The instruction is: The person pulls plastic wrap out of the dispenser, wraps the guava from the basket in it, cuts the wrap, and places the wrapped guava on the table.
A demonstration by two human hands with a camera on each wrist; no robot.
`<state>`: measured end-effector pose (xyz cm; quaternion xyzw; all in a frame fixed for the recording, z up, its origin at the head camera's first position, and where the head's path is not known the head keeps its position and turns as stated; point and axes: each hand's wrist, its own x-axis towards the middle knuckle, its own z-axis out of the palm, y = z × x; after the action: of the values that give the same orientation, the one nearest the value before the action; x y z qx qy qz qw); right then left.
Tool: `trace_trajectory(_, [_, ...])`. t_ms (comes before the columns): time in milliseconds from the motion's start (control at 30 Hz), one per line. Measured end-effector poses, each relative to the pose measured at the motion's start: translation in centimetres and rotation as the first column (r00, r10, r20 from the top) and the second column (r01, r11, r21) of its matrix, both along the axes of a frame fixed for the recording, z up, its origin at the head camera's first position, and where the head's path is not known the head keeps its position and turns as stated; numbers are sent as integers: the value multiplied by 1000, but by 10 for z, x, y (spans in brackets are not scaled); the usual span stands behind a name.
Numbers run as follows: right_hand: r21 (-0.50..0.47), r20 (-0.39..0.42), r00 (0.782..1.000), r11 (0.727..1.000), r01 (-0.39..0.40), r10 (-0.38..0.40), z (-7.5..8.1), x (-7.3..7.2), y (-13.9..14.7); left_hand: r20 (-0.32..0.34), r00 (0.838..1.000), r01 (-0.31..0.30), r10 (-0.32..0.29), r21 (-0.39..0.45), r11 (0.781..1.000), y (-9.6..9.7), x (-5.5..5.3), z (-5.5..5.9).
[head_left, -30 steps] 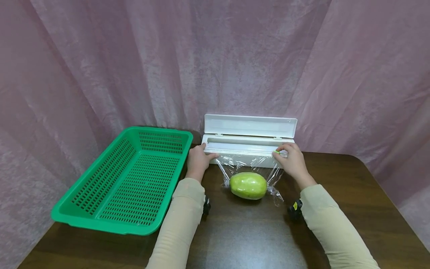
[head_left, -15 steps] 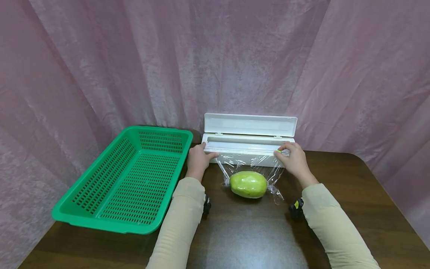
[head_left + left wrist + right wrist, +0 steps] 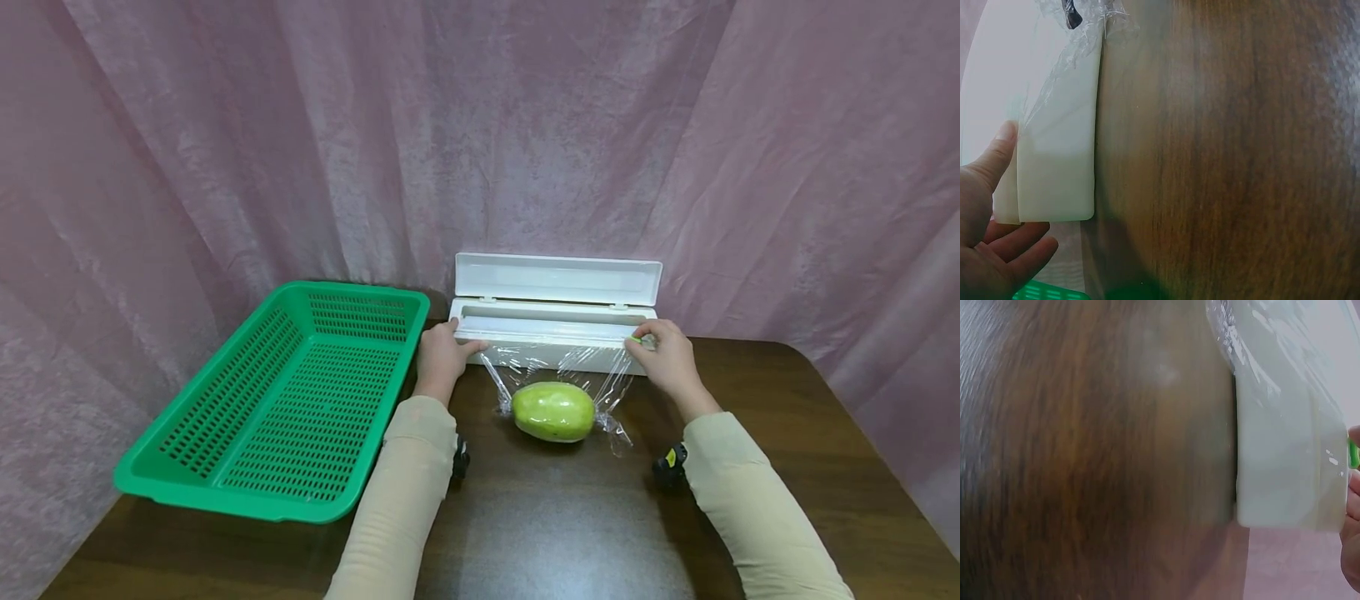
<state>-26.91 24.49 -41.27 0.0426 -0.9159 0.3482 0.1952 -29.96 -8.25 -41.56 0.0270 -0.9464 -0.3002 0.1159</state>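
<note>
A white cling film dispenser (image 3: 558, 279) stands at the back of the table with its lid raised. My left hand (image 3: 442, 358) grips its left end, the thumb (image 3: 1000, 147) on the front top edge and the fingers round the end. At the right end, my right hand (image 3: 667, 358) pinches the small green slide cutter (image 3: 636, 339); in the right wrist view the cutter (image 3: 1353, 453) is partly cut off by the frame edge. Clear cling film (image 3: 611, 383) runs from the dispenser's front down to a green oval fruit (image 3: 553, 412), which is wrapped in it, film bunched at both ends.
To the left stands a large green plastic basket (image 3: 240, 507) with slotted walls, close beside my left forearm. The brown wooden table (image 3: 555, 533) extends in front of the fruit. A pink curtain (image 3: 555, 125) hangs right behind the dispenser.
My right hand has slid the green cutter to the right along the dispenser's front edge, to near its right end. The left hand and the fruit have stayed in place.
</note>
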Motion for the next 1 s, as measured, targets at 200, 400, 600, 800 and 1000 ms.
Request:
trace_trajectory(200, [-9, 3, 1000, 1000, -11, 11, -5, -1, 4, -10, 1000, 5, -5, -11, 1000, -1, 0, 0])
trace_trajectory(400, [-50, 60, 998, 999, -16, 19, -5, 1, 5, -35, 999, 8, -9, -7, 1000, 0, 1, -1])
trace_trajectory(600, [-59, 104, 994, 998, -17, 23, -5, 0, 7, -61, 998, 8, -8, 5, 1000, -1, 1, -2])
trace_trajectory(800, [-64, 126, 992, 998, -4, 12, -6, 1, 8, -29, 1000, 9, -9, 8, 1000, -1, 0, -1])
trace_trajectory(1000, [-78, 141, 990, 997, 9, 2, -4, 2, 9, -24, 1000, 7, -6, 5, 1000, 0, -1, -1])
